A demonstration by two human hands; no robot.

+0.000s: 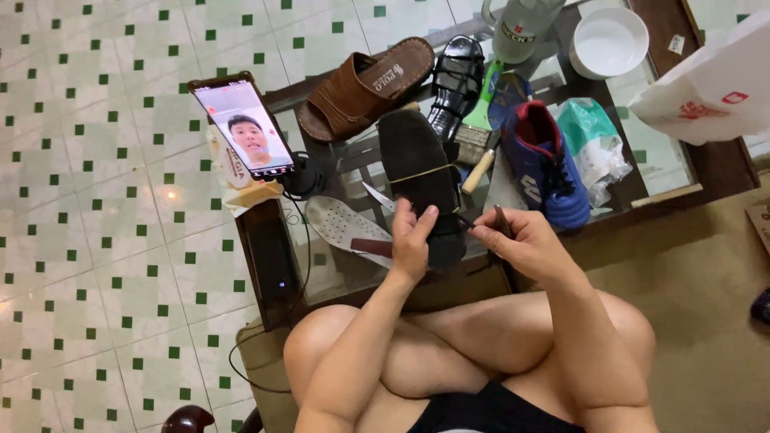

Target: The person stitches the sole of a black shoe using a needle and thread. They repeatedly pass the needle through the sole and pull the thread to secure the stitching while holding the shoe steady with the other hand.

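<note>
The left hand (413,240) is gripping the dark upturned shoe sole (421,172) on the near table edge while the right hand (517,240) is pinching a thin dark tool (465,221), so pressing slowly and steadily seems best.

A phone (243,126) w/ lit screen stood propped at the table's left edge, atop a cream packet (241,184). White paper bag (710,84) w/ red marks top right; teal-white plastic pouch (595,144) beside it.
</note>
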